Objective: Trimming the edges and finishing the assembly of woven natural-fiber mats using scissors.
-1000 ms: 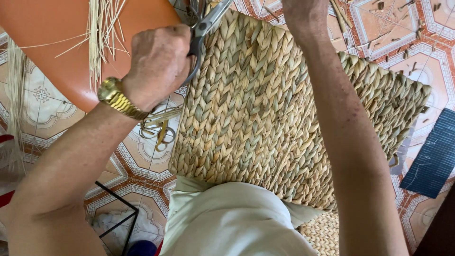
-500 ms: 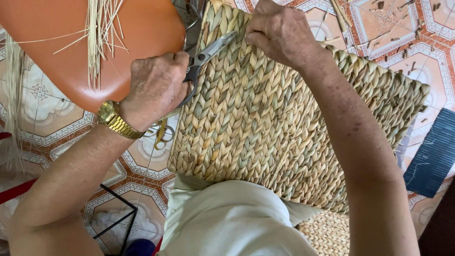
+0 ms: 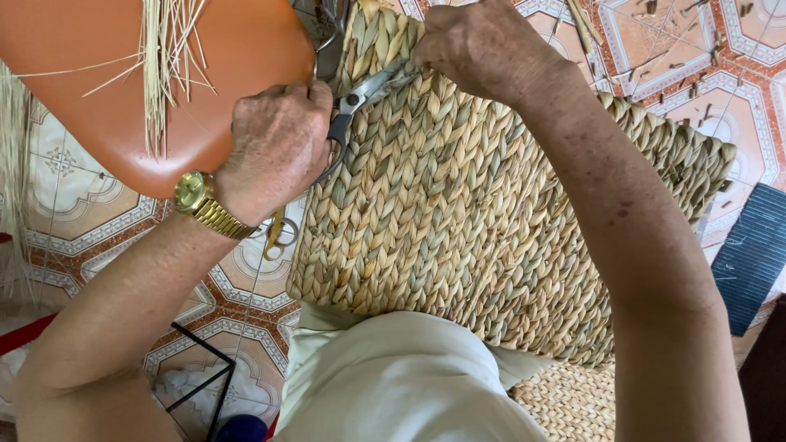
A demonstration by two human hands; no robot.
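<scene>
A large woven straw basket (image 3: 458,221) rests on my lap, its braided side facing up. My left hand (image 3: 278,143), with a gold watch on the wrist, grips the dark handles of metal scissors (image 3: 364,94). The blades point up and to the right onto the basket's upper edge. My right hand (image 3: 483,49) pinches the weave at that same edge, right by the blade tips. What the right fingers hold is hidden under the hand.
An orange plastic stool seat (image 3: 106,82) with a bundle of thin straw strands (image 3: 168,57) lies at the upper left. A second pair of gold-handled scissors (image 3: 277,233) lies on the patterned tiled floor. A dark blue mat (image 3: 757,254) sits at the right.
The view has shifted so hands and basket sit lower in frame. My right hand came down from the top edge to the basket's rim, meeting the scissor tips.
</scene>
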